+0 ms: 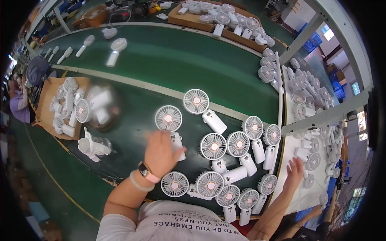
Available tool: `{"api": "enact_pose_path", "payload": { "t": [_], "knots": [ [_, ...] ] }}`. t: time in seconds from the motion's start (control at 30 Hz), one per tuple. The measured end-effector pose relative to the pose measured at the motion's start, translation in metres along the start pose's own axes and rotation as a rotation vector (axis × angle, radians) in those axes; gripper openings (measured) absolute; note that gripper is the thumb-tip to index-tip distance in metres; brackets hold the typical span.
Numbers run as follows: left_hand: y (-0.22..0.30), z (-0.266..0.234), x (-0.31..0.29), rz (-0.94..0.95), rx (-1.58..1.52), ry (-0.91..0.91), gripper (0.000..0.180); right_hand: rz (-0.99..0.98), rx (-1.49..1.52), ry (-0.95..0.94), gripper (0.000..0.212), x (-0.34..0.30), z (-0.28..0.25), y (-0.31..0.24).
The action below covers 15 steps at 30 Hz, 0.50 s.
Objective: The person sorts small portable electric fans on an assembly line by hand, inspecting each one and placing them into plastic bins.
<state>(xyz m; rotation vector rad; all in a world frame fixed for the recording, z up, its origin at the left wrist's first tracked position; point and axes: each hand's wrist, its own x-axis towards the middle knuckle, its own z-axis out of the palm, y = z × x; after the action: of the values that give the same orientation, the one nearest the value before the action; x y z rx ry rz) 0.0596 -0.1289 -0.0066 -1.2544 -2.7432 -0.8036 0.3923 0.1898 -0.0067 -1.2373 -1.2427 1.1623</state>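
My left hand (pixel 160 153), with a watch and a light bracelet at the wrist, is over the dark green table, slightly blurred. Its thumb is spread from the fingers and lies over the white handle of a handheld fan (pixel 168 118) with a round grille; a firm grip does not show. Out to the right, my right hand (pixel 294 173) reaches over the edge of a white side table, fingers apart, holding nothing visible. Between the hands lie several more white handheld fans (pixel 213 146), some with small dark displays on their handles.
At left stand a cardboard box of fans (pixel 45 114), a clear plastic bag (pixel 103 106) and a white spray bottle (pixel 94 146). A green conveyor belt (pixel 169 48) carries fans beyond the table. A second fan-filled box (pixel 177 18) is behind it. The white side table (pixel 287 199) holds many fans; another person's arm (pixel 305 217) is nearby.
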Motion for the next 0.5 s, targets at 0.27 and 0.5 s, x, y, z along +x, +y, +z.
{"api": "enact_pose_path", "payload": {
  "t": [0.27, 0.5],
  "knots": [
    [-0.035, 0.011, -0.010, -0.182, -0.026, -0.063, 0.069, 0.050, -0.158, -0.754, 0.027, -0.075, 0.051, -0.016],
    [-0.041, -0.017, -0.007, -0.392, -2.073, -0.470, 0.057, 0.053, -0.240, -0.842, 0.025, -0.080, 0.093, -0.020]
  ]
}}
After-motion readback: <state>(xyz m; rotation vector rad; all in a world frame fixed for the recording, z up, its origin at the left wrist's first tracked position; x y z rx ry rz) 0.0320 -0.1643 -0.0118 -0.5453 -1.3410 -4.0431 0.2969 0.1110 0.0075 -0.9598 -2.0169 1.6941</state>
